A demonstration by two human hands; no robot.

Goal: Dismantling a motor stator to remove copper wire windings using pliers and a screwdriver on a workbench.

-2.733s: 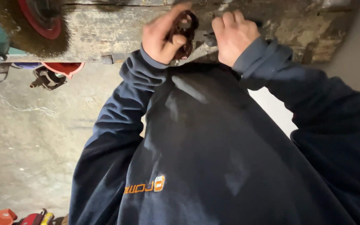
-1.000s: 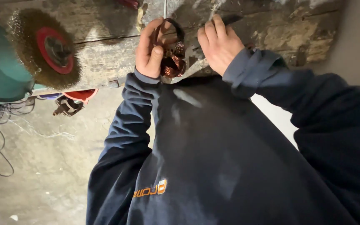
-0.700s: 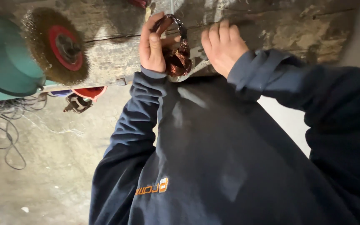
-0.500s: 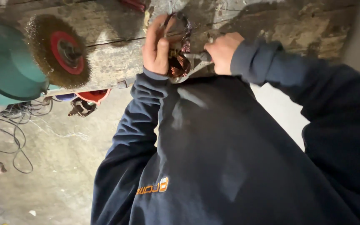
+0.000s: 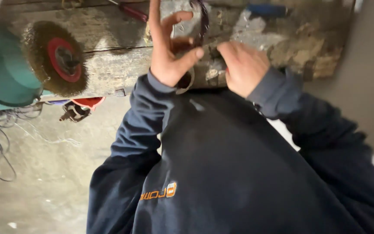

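The left hand, fingers half spread, steadies a dark metal ring on the worktop; the right hand is curled shut, its contents hidden.

An orange logo mark sits on the dark sweatshirt.

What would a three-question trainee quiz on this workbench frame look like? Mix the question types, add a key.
1. True or false: the wire brush wheel sits to the left of both hands in the picture.
2. Which hand has its fingers spread, with the thumb touching the dark curved metal piece?
A. left hand
B. right hand
3. Fill in: the wire brush wheel has a ____ centre disc.

Key
1. True; it is mounted on the green machine at the edge of the worn wooden bench.
2. A. The right hand is curled, knuckles up, on the bench.
3. Red.
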